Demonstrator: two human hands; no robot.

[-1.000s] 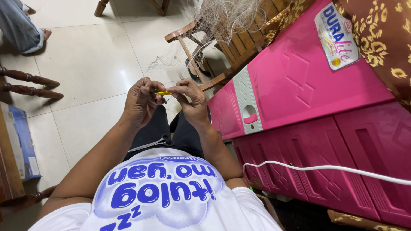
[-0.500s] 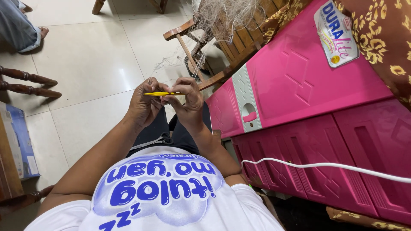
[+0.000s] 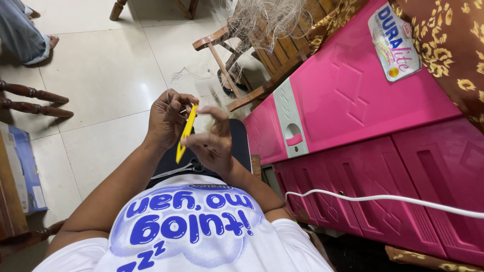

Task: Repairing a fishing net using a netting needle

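Note:
My left hand (image 3: 166,120) and my right hand (image 3: 216,145) are raised close together over my lap. Between them is a slim yellow netting needle (image 3: 185,132), tilted nearly upright, its lower end pinched by my right hand's fingers. My left hand's fingers are curled shut by the needle's top end, on a thin pale thread (image 3: 174,83). The thread leads towards a tangle of pale fishing net (image 3: 262,17) heaped on a wooden chair (image 3: 237,60) ahead. Grey scissors (image 3: 182,168) lie on my dark shorts, below the hands.
A pink plastic cabinet (image 3: 353,100) fills the right side, and a white cable (image 3: 378,198) runs across its lower drawers. Dark wooden chair legs (image 3: 30,98) and a blue box (image 3: 27,171) are at the left. Another person's leg (image 3: 22,35) shows at top left on the tiled floor.
The yellow needle has swung from lying level between the hands to nearly upright. Both hands have dropped a little towards my lap.

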